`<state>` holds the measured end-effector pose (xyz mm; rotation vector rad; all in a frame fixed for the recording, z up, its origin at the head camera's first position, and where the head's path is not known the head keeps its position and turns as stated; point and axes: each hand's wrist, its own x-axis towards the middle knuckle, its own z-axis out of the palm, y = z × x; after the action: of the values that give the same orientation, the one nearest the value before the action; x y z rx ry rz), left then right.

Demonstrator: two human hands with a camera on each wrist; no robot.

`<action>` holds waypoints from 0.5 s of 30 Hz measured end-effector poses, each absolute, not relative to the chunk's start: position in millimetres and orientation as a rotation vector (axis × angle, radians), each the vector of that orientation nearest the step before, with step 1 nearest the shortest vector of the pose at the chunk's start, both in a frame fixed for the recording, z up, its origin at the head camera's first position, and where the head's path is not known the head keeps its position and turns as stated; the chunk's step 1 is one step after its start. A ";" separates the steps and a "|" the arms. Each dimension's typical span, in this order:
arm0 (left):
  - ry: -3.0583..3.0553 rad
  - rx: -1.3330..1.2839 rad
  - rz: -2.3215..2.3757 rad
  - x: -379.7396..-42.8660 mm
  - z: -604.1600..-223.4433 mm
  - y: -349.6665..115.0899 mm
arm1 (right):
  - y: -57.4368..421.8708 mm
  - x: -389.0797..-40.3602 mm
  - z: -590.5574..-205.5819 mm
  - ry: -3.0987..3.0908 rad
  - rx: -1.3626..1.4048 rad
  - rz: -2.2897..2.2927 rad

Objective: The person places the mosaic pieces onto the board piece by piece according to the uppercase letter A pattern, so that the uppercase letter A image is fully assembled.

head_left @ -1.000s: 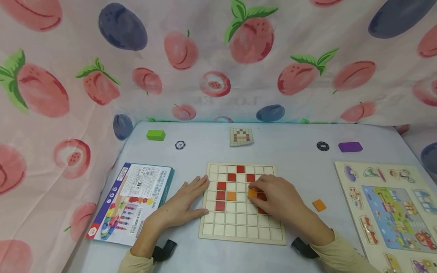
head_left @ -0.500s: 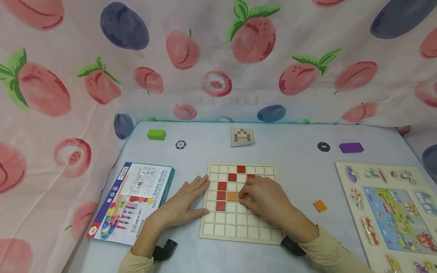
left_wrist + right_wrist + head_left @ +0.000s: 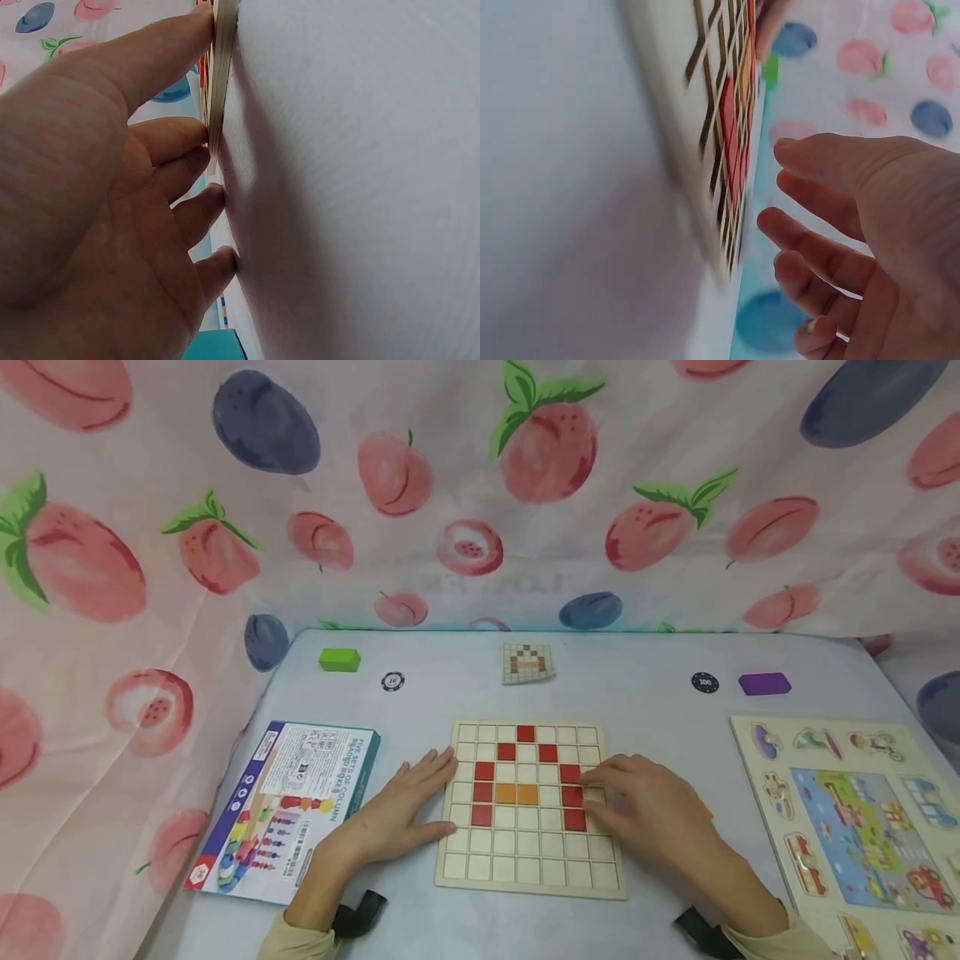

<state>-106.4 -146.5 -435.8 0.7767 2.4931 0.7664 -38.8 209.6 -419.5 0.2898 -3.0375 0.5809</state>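
Observation:
A pale wooden grid board point(image 3: 517, 870) lies flat on the table, with red square tiles point(image 3: 573, 820) stepped in an arch shape. Two orange tiles point(image 3: 528, 794) sit side by side in one row. My left hand point(image 3: 397, 810) rests against the board's left edge, fingers spread; in the left wrist view its thumb touches the board's side point(image 3: 222, 75). Over the board's right edge hovers my right hand point(image 3: 652, 810), holding nothing; the right wrist view shows its relaxed fingers point(image 3: 802, 240) apart from the board. A loose orange tile point(image 3: 710, 814) is mostly hidden behind that hand.
Behind the board lies a small pattern card point(image 3: 527, 663). A boxed bead game point(image 3: 281, 810) is at left, a picture puzzle board point(image 3: 765, 752) at right. Farther back are a green block point(image 3: 339, 660), a purple block point(image 3: 765, 684) and two chips point(image 3: 705, 682).
My right hand carried an orange tile leftward, set it beside the other orange one, let go and moved back right. My left hand stayed at the board's edge.

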 end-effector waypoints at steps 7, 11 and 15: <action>2.502 0.772 0.739 -108.7 -435.0 -145.8 | 281.9 -11.2 -420.6 -3.099 0.155 0.627; 2.498 0.764 0.750 -108.9 -434.8 -146.2 | 311.5 -0.7 -426.7 -3.127 0.102 0.600; 2.484 0.768 0.772 -107.8 -436.5 -145.5 | 325.4 4.8 -430.9 -3.159 0.071 0.635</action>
<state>-107.8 -145.5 -436.5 0.7679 2.4841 0.7723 4.8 325.4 -430.9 0.0707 -3.1594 0.6347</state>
